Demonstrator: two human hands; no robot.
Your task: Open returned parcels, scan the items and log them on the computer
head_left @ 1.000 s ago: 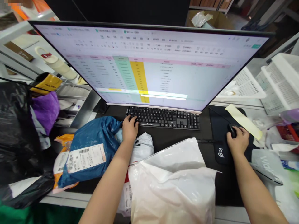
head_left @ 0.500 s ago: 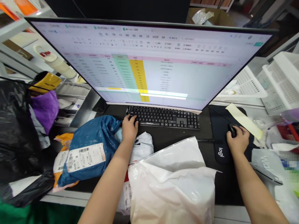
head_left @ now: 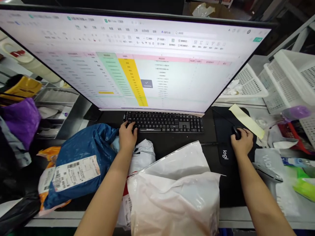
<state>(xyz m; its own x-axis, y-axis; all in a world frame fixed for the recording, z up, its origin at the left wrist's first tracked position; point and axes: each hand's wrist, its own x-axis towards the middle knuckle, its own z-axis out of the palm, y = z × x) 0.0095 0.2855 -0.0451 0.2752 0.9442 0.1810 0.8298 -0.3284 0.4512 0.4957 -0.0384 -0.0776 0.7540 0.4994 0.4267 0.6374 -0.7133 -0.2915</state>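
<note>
My left hand [head_left: 127, 137] rests on the left end of a black keyboard [head_left: 167, 122], fingers curled onto the keys. My right hand [head_left: 242, 141] is wrapped over a black mouse [head_left: 235, 132] on a dark mouse pad [head_left: 225, 154]. A wide monitor [head_left: 137, 62] above the keyboard shows a spreadsheet with green and yellow columns and a small grey box at its middle. A white plastic bag [head_left: 177, 193] lies between my forearms. A blue parcel with a shipping label [head_left: 78, 160] sits just left of my left wrist.
White mesh baskets [head_left: 290, 78] stand at the right. A yellow paper strip [head_left: 246, 120] lies beyond the mouse. A purple bag [head_left: 22, 119] and black bag [head_left: 14, 209] crowd the left. A scanner-like device [head_left: 268, 172] and green items [head_left: 304, 186] sit at the right front.
The view has shifted, so everything sits further left and lower. On the screen the highlighted white row has gone and a small grey box has appeared. Both hands stay on keyboard and mouse.
</note>
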